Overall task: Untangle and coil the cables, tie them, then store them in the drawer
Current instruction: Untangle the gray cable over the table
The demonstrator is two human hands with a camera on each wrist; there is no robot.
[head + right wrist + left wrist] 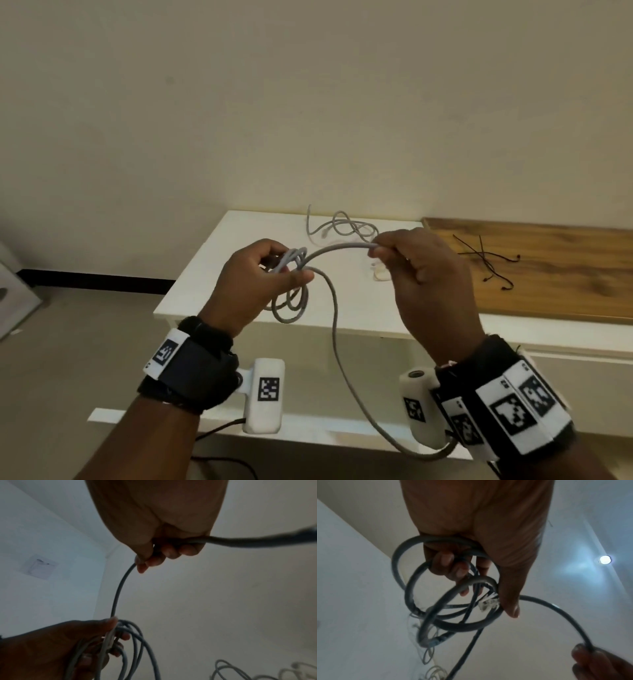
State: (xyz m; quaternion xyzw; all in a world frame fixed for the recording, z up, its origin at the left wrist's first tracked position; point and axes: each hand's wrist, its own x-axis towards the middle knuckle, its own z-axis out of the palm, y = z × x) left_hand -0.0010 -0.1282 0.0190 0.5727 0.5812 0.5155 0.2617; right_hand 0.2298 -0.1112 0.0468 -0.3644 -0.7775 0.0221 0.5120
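Observation:
My left hand grips several loops of a grey cable above the white table. In the left wrist view the coil hangs round the curled fingers, with a clear plug by the thumb. My right hand pinches the same cable a short arc away, and in the right wrist view the cable runs down from it to the left hand. The free tail hangs below both wrists. A second grey cable lies tangled at the back of the table.
Thin black ties lie scattered on a wooden top to the right of the white table. A small pale object sits on the table under my right hand. Beige wall behind, floor to the left.

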